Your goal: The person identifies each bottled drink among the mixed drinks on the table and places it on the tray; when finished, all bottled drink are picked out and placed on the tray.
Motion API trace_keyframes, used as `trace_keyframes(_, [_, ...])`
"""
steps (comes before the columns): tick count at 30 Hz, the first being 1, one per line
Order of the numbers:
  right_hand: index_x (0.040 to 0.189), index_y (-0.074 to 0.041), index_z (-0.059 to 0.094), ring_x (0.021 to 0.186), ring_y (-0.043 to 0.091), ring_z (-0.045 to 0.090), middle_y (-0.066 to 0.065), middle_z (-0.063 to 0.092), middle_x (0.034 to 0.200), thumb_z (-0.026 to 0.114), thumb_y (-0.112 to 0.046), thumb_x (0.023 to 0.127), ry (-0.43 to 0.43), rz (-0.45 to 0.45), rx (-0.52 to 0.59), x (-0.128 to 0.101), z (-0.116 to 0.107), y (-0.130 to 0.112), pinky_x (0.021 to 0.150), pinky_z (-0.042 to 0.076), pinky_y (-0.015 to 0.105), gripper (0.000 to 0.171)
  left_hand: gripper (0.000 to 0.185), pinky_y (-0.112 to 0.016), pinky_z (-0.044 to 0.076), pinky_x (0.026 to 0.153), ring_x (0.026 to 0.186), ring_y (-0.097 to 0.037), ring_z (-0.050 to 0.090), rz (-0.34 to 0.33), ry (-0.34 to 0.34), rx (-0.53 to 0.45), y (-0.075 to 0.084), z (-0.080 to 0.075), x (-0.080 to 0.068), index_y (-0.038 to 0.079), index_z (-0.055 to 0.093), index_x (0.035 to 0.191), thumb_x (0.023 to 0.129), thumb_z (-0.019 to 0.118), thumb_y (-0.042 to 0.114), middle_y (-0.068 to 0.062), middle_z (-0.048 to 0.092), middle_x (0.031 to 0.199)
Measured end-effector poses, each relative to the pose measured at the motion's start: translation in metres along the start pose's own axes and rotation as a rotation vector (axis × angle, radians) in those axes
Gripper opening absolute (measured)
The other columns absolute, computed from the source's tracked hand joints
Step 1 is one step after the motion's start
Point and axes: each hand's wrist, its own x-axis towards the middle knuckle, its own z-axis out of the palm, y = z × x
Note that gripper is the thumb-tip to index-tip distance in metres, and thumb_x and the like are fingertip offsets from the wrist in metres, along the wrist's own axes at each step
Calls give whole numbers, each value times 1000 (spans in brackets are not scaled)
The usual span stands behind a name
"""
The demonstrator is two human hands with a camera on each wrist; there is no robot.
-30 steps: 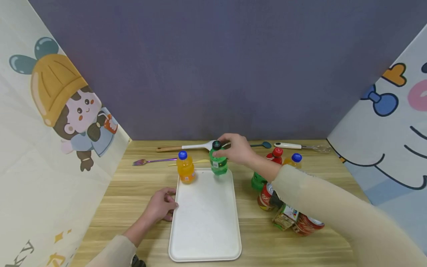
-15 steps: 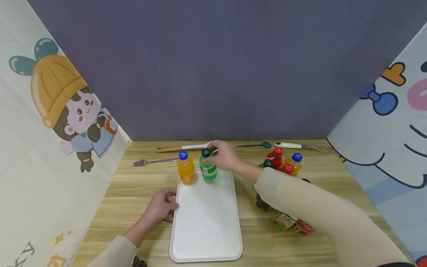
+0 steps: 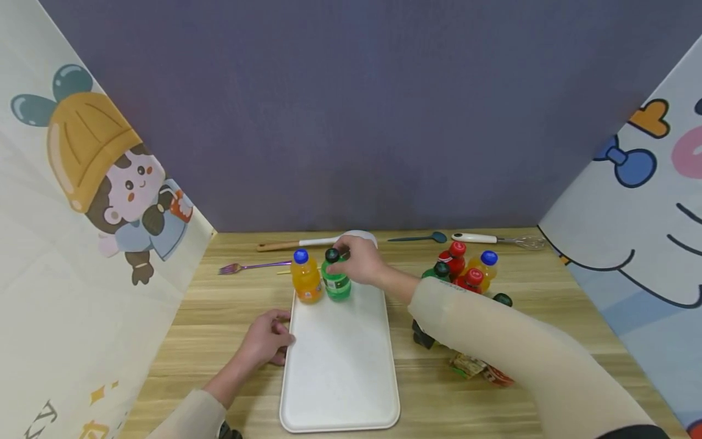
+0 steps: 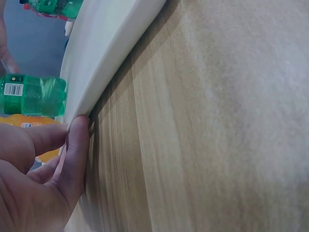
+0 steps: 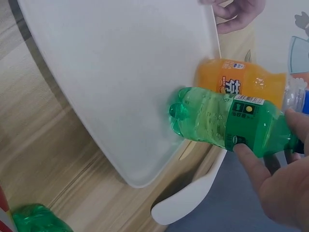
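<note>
My right hand (image 3: pixel 360 259) grips a green soda bottle (image 3: pixel 336 285) near its black cap. The bottle is upright over the far end of a white tray (image 3: pixel 340 366); whether its base touches the tray, I cannot tell. Close to its left stands an orange soda bottle (image 3: pixel 306 280) with a blue cap, in the tray's far left corner. In the right wrist view the label of the green bottle (image 5: pixel 244 116) faces the camera. My left hand (image 3: pixel 264 338) pinches the tray's left rim, and the left wrist view shows thumb and forefinger at the edge (image 4: pixel 91 92).
Right of the tray are several bottles, including a red-capped one (image 3: pixel 473 280) and a blue-capped orange one (image 3: pixel 487 263), plus a small carton (image 3: pixel 467 364), partly behind my right sleeve. Along the back lie a fork (image 3: pixel 233 268), a white spatula (image 3: pixel 318 242), a dark spoon (image 3: pixel 437 237) and a whisk (image 3: pixel 528 242).
My right hand has carried the green bottle leftward and slightly nearer, from the tray's far right corner to beside the orange bottle. My left hand has stayed at the tray rim.
</note>
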Motion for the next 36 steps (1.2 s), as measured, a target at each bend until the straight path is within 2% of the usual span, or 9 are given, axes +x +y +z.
trace_keyframes(10, [109, -11, 66, 96, 19, 65, 2, 70, 106, 87, -24, 83, 11, 25, 25, 2, 2, 3, 80, 61, 28, 36, 56, -41, 63, 51, 66, -23, 63, 6, 2, 4, 2, -1, 0, 0, 54, 139, 86, 73, -7, -13, 61, 91])
trace_keyframes(23, [112, -12, 64, 101, 20, 64, 2, 69, 108, 86, -29, 84, -14, 34, 0, 3, 4, 7, 86, 60, 30, 40, 55, -42, 63, 51, 67, -23, 63, 11, 8, 5, 0, 2, 0, 0, 55, 139, 87, 72, -7, -13, 61, 91])
trace_keyframes(30, [112, -9, 69, 100, 20, 64, 2, 71, 108, 88, -30, 82, -80, -14, -27, 3, -10, 5, 90, 58, 31, 41, 54, -41, 63, 51, 67, -22, 63, 17, 18, 13, -1, 3, 0, -1, 55, 138, 87, 72, -7, -13, 60, 91])
trace_keyframes(36, [121, -9, 67, 110, 23, 63, 7, 68, 122, 85, -28, 86, -124, -31, 34, -6, -35, -3, 96, 58, 34, 44, 55, -41, 63, 51, 66, -22, 63, 19, 18, 11, -2, 3, 0, -1, 55, 138, 87, 72, -7, -13, 61, 91])
